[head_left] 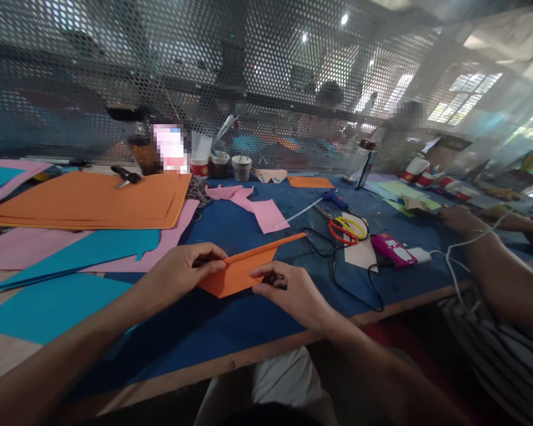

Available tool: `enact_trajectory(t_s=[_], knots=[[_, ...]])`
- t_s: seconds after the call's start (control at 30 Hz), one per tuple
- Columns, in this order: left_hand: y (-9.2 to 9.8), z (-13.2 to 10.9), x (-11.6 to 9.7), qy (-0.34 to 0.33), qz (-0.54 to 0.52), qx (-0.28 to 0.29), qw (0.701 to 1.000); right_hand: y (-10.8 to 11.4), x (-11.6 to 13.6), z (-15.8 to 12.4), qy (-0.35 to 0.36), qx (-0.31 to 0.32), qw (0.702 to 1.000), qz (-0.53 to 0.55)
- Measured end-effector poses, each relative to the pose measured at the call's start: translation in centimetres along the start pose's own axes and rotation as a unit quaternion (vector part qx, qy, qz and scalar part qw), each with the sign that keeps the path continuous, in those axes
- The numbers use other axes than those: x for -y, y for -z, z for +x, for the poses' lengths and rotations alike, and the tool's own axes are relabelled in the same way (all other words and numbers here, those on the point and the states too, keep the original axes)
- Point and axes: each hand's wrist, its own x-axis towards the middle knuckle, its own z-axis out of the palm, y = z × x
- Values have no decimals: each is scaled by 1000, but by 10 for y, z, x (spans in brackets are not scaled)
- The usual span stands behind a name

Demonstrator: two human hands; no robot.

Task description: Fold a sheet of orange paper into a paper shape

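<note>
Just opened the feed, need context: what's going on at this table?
A person at a blue table holds a folded orange paper in both hands. The left hand pinches its left end and the right hand grips its lower right edge. Red and yellow scissors lie just beyond. A stack of orange sheets and teal sheets lie to the left. A co-worker's arm rests on the table at the right.

Daylight pours in from the windows [468, 97] past the desk's [231, 234] far right corner, and we see pale glare washing that side. Ceiling lamps [344, 19] glint through the perforated screen [93, 59]. Our left hand [177, 271], right hand [293, 293] and their orange paper [237, 273] look sharp, softly shadowed; the margins bend, the background blurs.
</note>
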Motion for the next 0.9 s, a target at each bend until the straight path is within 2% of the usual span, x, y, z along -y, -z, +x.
enact_trajectory(t_s=[0.4,0.73,0.83,0.9], knots=[[-2,-2,0,-14,13,-9,1000,-1,0,-1,-6,7,1000,-14],[-3,2,3,7,18,-3,1000,-3,-4,-3,23,14,999,-41],[-2,2,5,11,24,-6,1000,9,2,-3,46,6,995,-92],[-1,1,5,4,26,-13,1000,30,9,1,76,-32,980,-179]])
